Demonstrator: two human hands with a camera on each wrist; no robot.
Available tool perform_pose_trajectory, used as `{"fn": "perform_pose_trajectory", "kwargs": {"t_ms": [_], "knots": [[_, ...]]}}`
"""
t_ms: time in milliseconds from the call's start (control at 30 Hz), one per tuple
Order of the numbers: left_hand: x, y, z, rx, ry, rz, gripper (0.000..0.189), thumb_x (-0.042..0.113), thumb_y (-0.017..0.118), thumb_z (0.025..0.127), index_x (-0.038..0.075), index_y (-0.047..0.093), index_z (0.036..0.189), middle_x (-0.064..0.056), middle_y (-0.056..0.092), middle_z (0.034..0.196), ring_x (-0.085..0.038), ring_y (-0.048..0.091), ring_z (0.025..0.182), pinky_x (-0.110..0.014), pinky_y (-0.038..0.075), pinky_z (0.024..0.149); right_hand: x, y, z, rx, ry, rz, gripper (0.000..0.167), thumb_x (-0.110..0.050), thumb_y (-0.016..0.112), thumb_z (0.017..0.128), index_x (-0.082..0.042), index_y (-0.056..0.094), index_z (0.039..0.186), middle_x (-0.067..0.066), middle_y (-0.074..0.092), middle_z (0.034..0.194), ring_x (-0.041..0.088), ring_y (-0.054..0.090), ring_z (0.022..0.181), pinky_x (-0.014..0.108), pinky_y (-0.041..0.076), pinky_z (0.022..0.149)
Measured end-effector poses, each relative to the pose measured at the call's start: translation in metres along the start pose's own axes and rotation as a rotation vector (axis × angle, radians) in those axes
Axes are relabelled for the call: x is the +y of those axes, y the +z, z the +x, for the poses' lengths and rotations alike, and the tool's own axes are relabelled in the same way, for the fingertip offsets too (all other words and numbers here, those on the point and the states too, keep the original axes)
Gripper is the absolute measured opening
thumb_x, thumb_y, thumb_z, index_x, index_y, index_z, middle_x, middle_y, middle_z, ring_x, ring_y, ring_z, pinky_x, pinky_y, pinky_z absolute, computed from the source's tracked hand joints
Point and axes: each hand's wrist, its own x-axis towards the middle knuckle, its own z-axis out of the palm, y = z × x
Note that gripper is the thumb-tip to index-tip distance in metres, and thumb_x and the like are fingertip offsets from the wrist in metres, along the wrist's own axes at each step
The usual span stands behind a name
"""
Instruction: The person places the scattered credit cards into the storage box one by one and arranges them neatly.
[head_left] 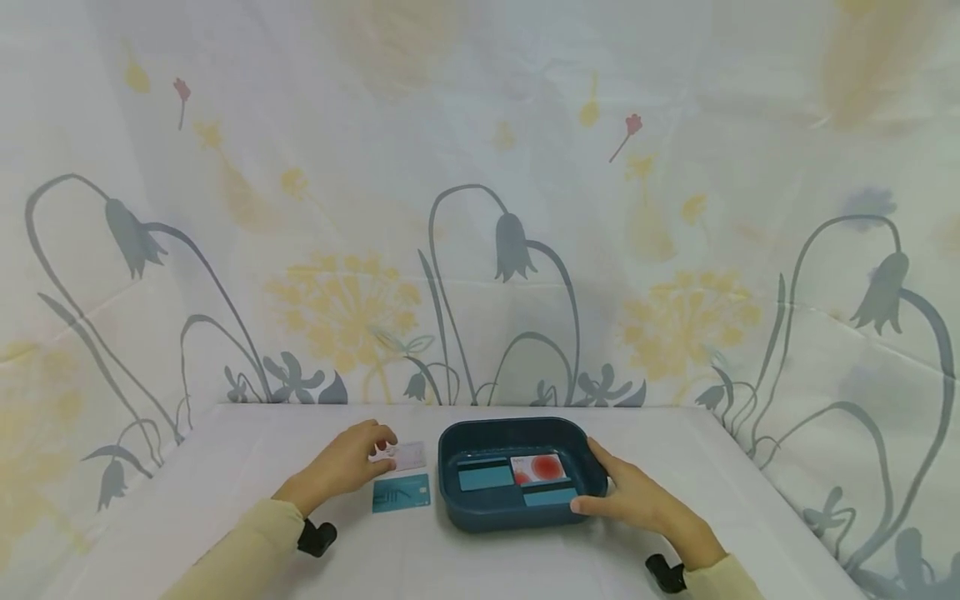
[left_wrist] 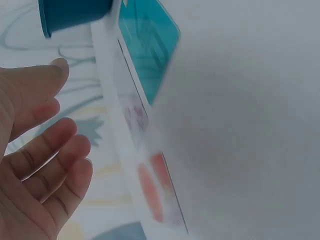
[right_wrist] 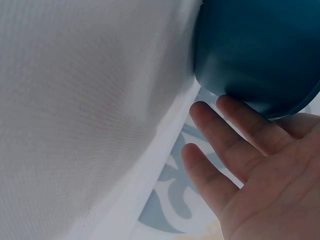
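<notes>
On the white table a dark teal basin (head_left: 487, 521) holds several cards, among them a plain teal card (head_left: 486, 477) and a white one with red circles (head_left: 543, 467). My right hand (head_left: 637, 497) grips its right end, thumb over the front rim; in the right wrist view some fingers extend below the wall (right_wrist: 255, 55). Left of the basin, my left hand (head_left: 345, 461) hovers over a pale pink card (head_left: 408, 456), fingers loosely bent and holding nothing. Nearer me lies a teal card (head_left: 401, 492). A red-patterned card (left_wrist: 161, 187) shows in the left wrist view, hidden by that hand from above.
A pale floral curtain (head_left: 480, 333) hangs behind the table's far edge. Black wrist cameras sit below both hands, the left one (head_left: 317, 538) near the sleeve cuff. White tablecloth (head_left: 480, 571) stretches in front of the basin.
</notes>
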Motion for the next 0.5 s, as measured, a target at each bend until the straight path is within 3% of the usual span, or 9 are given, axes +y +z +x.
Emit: {"fn": "perform_pose_trajectory", "kwargs": {"t_ms": [333, 500], "knots": [[-0.036, -0.006, -0.011, 0.023, -0.19, -0.004, 0.031, 0.019, 0.077, 0.078, 0.003, 0.066, 0.102, -0.007, 0.057, 0.091, -0.022, 0.056, 0.083, -0.042, 0.049, 0.078, 0.0, 0.001, 0.0, 0.005, 0.003, -0.012, 0.1, -0.049, 0.07, 0.081, 0.001, 0.018, 0.151, 0.022, 0.029, 0.151, 0.04, 0.031, 0.136, 0.06, 0.027, 0.104], [-0.045, -0.006, -0.014, 0.012, -0.237, 0.011, 0.038, 0.023, 0.078, 0.077, -0.002, 0.064, 0.102, -0.011, 0.054, 0.089, -0.023, 0.052, 0.078, -0.042, 0.046, 0.075, -0.001, 0.0, -0.001, 0.015, 0.013, -0.022, 0.101, -0.05, 0.07, 0.08, 0.001, 0.018, 0.151, 0.022, 0.029, 0.151, 0.041, 0.03, 0.136, 0.06, 0.027, 0.104]]}}
